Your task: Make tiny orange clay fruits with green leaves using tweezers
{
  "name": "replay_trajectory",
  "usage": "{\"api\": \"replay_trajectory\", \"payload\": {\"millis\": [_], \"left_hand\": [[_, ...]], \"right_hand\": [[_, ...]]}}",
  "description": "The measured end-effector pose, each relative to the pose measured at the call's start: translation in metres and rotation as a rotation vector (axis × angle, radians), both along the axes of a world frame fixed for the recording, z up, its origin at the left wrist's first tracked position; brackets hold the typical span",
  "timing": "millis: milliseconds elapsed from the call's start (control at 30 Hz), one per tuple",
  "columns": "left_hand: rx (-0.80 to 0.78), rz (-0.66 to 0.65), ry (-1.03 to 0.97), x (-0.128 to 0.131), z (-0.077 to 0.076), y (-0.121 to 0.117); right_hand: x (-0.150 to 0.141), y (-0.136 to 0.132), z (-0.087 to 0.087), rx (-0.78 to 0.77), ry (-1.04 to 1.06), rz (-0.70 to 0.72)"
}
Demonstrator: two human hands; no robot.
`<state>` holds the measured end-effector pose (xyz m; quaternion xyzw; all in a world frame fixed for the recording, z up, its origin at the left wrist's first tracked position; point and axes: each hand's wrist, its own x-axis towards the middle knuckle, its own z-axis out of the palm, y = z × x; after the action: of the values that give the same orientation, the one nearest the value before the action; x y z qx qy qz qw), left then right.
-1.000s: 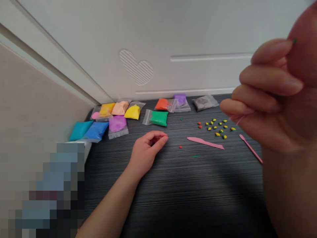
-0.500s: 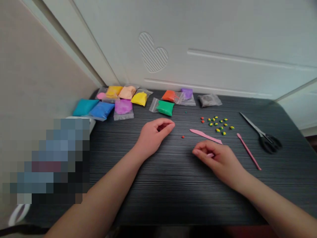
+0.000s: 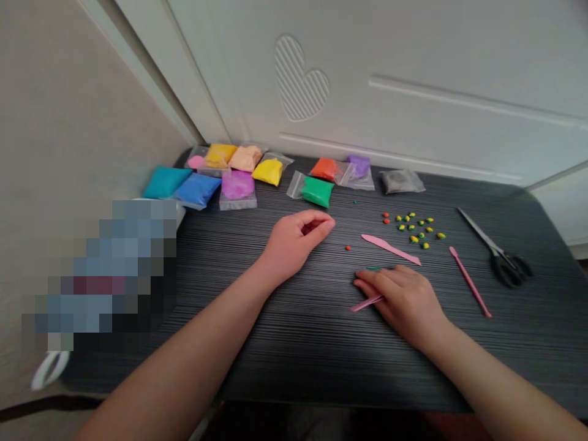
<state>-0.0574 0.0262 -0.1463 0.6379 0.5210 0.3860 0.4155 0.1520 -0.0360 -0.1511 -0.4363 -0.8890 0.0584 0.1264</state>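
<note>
My left hand (image 3: 294, 245) is closed in a pinch above the table, thumb tip against the index fingertip. Anything between those fingers is too small or hidden to make out. In my right hand (image 3: 407, 300) is a pink clay tool (image 3: 365, 303), its end sticking out to the left under the palm. The fingers of this hand reach down to the tabletop, and a thin green strip of clay (image 3: 373, 268) shows just beyond them. Between the hands lies a small red-orange clay ball (image 3: 348, 248). A pink clay knife (image 3: 390, 248) rests beyond my right hand.
Several yellow-and-green clay pieces (image 3: 414, 239) and two orange ones (image 3: 386, 215) lie at the right, near another pink tool (image 3: 469, 282) and scissors (image 3: 500, 254). Bags of coloured clay, including a green one (image 3: 318, 192), line the back. A blurred-out object (image 3: 105, 263) stands left.
My right hand has turned palm-down and lowered toward the table, so the pink tool's end and the green strip now show. My left hand keeps its pinch. The whole view has shifted slightly.
</note>
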Motion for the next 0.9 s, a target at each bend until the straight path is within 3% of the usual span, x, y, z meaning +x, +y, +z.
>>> {"api": "replay_trajectory", "payload": {"millis": [233, 500, 900], "left_hand": [[0.026, -0.008, -0.017, -0.001, -0.002, -0.001], [0.038, -0.019, -0.028, -0.001, -0.002, 0.000], [0.088, -0.018, -0.011, 0.000, -0.002, 0.000]], "right_hand": [[0.011, -0.005, 0.000, -0.100, 0.041, -0.006], [0.011, -0.011, 0.002, -0.034, -0.072, 0.041], [0.008, -0.011, 0.003, -0.046, -0.076, 0.097]]}}
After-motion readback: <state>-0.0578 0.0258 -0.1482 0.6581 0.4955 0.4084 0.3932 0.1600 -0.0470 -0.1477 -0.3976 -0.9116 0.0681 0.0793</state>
